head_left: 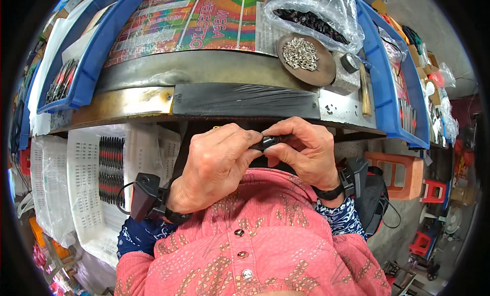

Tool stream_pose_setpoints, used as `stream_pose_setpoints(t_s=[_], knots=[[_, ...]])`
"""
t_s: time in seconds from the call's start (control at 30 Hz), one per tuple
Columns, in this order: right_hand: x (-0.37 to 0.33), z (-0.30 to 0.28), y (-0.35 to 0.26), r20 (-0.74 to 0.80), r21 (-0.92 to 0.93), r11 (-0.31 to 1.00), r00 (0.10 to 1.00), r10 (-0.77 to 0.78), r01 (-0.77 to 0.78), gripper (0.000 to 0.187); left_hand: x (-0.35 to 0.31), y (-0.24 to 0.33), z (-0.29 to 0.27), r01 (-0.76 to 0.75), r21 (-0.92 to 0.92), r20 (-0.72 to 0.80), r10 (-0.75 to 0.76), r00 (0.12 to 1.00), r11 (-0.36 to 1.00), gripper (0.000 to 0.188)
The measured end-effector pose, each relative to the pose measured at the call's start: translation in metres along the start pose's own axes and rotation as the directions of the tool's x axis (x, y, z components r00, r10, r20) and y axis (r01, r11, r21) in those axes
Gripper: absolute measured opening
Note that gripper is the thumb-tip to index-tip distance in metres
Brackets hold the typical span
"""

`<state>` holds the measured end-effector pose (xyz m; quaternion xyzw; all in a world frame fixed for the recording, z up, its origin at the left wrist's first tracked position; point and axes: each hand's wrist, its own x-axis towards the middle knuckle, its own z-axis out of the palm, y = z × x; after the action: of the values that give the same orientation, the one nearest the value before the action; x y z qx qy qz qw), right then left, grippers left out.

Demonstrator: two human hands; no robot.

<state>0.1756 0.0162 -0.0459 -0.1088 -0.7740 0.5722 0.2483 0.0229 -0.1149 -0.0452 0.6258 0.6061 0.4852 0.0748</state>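
In front of my chest, just off the table edge, both hands meet at a small shiny black piece. My left hand pinches one end of it between thumb and fingertips. Thumb and fingers of my right hand close on its other end. The fingers cover much of the piece, so its exact kind is unclear. On the table beyond, a brown round dish holds a heap of small silvery metal pins. Behind the dish lies a clear plastic bag of small black parts.
Blue bins with slim red-and-black pieces flank the table. A metal block and a wooden-handled tool lie right of the dish. White crates with rows of black-and-red pieces stand lower left; an orange stool stands right.
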Motion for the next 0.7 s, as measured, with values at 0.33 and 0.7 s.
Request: stream_pose_setpoints(t_s=[0.33,0.7], knots=[[-0.009,0.000,-0.005,0.016,0.018,0.996,0.996,0.087,-0.087,0.020,-0.005,-0.001,-0.002,0.062,-0.004,0.013,-0.062,0.998,0.998,0.024],[-0.011,-0.004,-0.002,0.062,-0.093,0.993,0.995,0.072,-0.066,0.017,-0.015,0.000,0.006,0.057,-0.024,0.002,-0.057,0.998,0.998,0.024]])
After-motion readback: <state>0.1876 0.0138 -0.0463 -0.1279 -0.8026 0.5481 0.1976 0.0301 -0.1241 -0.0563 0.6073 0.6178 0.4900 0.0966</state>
